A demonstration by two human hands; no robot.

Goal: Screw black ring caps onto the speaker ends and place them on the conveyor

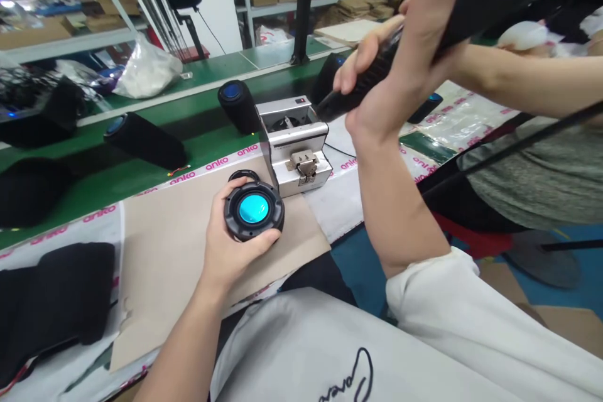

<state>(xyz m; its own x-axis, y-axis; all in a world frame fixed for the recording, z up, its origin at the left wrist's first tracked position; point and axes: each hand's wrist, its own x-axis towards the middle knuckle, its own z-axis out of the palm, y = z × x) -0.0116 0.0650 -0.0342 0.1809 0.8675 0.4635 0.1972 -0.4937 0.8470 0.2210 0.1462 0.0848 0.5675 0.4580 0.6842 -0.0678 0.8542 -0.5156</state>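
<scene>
In the head view, my left hand (230,251) is wrapped round a black cylindrical speaker (254,229), its round end with a shiny blue disc facing up. My right hand (391,81) grips a black electric screwdriver (362,85), tilted down to the left. The screwdriver's narrow end reaches the right side of a silver screw feeder (301,169); whether the tip touches it, I cannot tell. A dark round part (244,176) shows just behind the speaker in my left hand.
Several black speakers lie or stand on the green bench, including one upright (238,103) and one on its side (146,138). Cardboard (164,251) covers the near bench. A black fabric item (61,301) lies at left. A co-worker's arm (522,78) is at right, beside a dark post (304,6).
</scene>
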